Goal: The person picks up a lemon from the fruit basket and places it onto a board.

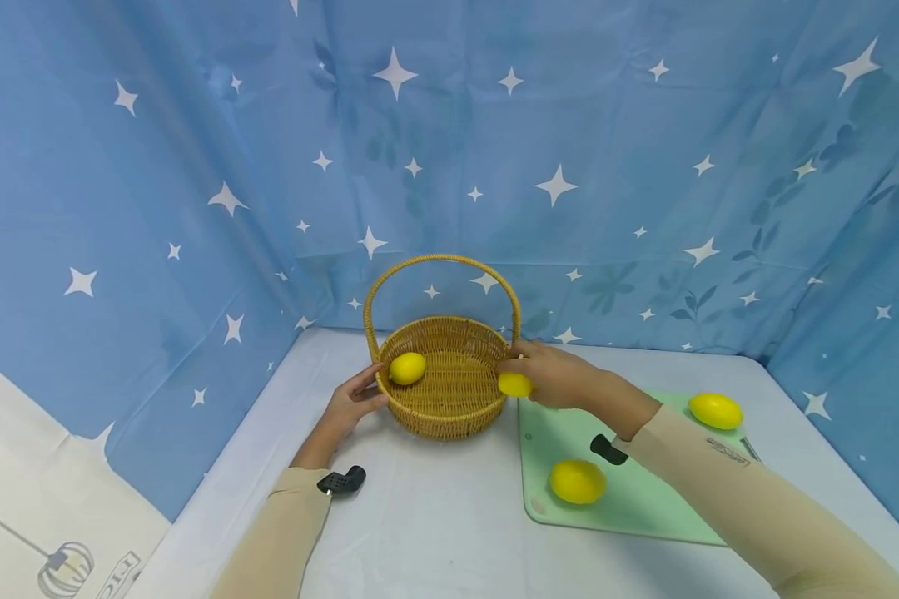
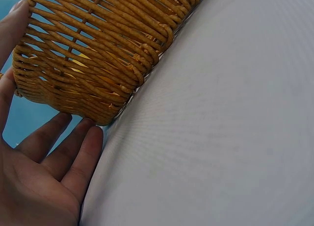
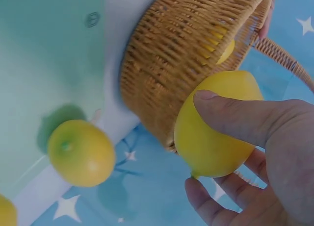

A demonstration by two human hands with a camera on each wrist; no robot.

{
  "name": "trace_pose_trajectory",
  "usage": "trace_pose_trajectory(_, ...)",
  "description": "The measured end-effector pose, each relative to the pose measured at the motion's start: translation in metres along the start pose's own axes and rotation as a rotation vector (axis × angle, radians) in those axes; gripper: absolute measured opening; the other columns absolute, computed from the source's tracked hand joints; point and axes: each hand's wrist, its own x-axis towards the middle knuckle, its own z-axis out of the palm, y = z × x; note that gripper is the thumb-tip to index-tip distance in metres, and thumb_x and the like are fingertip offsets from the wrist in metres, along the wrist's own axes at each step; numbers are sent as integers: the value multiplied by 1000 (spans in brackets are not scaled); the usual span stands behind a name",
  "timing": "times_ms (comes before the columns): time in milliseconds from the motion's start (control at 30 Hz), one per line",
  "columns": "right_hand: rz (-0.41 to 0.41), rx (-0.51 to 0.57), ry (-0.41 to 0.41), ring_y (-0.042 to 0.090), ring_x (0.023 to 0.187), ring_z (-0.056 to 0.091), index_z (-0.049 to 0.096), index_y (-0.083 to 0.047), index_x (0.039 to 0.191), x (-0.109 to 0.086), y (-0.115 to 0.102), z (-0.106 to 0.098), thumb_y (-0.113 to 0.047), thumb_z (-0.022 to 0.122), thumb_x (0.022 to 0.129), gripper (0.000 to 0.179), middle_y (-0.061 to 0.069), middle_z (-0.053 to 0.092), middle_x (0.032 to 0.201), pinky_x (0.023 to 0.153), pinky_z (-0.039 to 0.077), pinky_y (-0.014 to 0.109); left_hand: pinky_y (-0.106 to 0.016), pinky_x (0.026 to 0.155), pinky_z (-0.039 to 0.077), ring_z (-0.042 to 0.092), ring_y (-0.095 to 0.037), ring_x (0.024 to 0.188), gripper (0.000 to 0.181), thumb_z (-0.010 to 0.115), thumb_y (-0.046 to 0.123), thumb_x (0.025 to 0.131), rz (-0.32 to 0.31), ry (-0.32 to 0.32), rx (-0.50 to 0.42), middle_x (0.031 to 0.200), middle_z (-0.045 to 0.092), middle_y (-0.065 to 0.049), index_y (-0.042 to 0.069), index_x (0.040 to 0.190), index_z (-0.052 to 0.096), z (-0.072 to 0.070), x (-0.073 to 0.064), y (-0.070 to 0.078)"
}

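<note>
A round wicker basket (image 1: pixel 442 427) with a tall arched handle stands on the table, one lemon (image 1: pixel 408 368) inside at its left. My left hand (image 1: pixel 350 408) rests against the basket's left side. In the left wrist view, spread fingers (image 2: pixel 88 152) touch the woven wall low down, near the base. My right hand (image 1: pixel 558 376) pinches another lemon (image 3: pixel 221 125) between thumb and fingers, at the basket's right rim. In the right wrist view this lemon overlaps the basket's outer wall (image 3: pixel 157 64).
A pale green cutting board (image 1: pixel 644 507) lies to the right, partly under my right forearm. On it are a lemon (image 1: pixel 578 482) near the front and another lemon (image 1: pixel 715 411) at the far right, beside a thin metallic strip (image 1: pixel 751 449). A blue star-patterned curtain (image 1: pixel 449 166) hangs behind the table.
</note>
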Motion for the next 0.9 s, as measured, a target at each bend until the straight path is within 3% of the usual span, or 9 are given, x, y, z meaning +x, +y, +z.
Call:
trace_pose_trajectory(400, 27, 28, 14, 25, 99, 51, 65, -18, 126, -30, 13, 11, 1, 81, 75, 56, 6, 54, 113, 83, 50, 38, -27, 94, 47, 43, -39, 129, 66, 68, 8, 92, 16, 14, 16, 152, 35, -17, 15, 151, 39, -3, 6, -17)
trace_pose_trajectory(733, 68, 48, 39, 29, 104, 52, 64, -15, 127, -55, 20, 19, 4, 82, 73, 61, 10, 54, 118, 85, 52, 42, -29, 94, 47, 43, -43, 128, 68, 69, 8, 92, 23, -12, 27, 151, 35, -22, 6, 151, 36, 2, -4, 9)
trace_pose_trajectory(900, 94, 77, 58, 29, 103, 53, 64, -12, 127, -68, 22, 20, 2, 82, 74, 59, 13, 54, 120, 84, 52, 43, -29, 94, 47, 42, -43, 129, 67, 68, 8, 92, 21, -21, 21, 151, 34, -22, 5, 151, 36, 2, -4, 9)
